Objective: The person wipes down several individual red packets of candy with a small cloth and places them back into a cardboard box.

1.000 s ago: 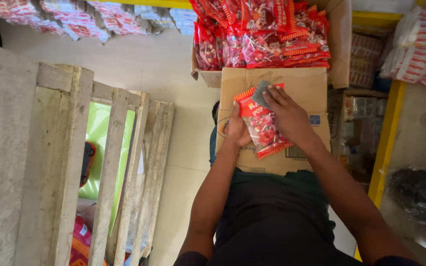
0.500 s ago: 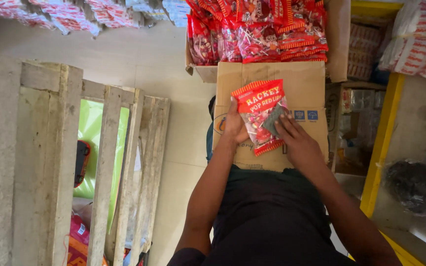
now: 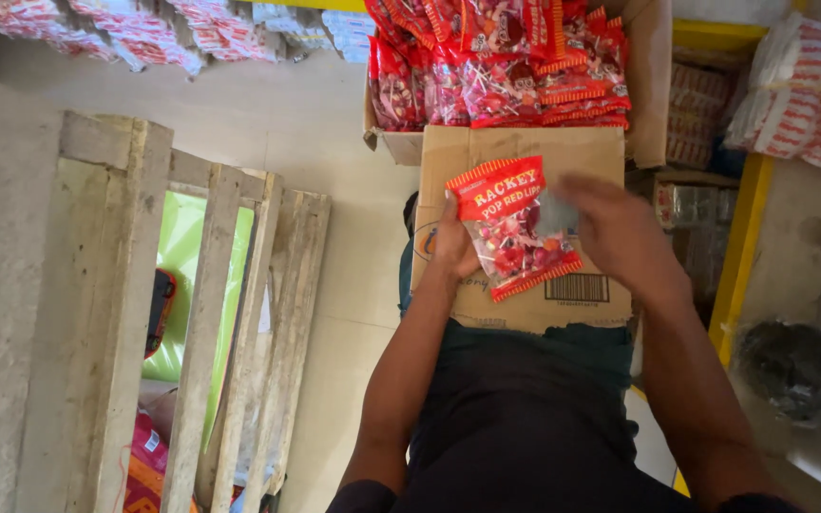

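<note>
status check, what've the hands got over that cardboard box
Left hand grips red candy bag by its left edge. Right hand over bag's right side, blurred. Bag above closed cardboard box; nothing in the way.

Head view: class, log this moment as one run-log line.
left hand: holds red candy bag | right hand: at bag's right edge | under: closed cardboard box

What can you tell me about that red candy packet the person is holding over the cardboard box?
The candy packet is a flat pouch of glossy plastic, red with orange striped bands at its top and bottom edges and a clear window showing small red and pink sweets inside. It looks full and sealed. It is tilted, its top toward the upper left, above a closed cardboard box on the person's lap. The left hand grips its left edge; the blurred right hand covers its right side.
</note>
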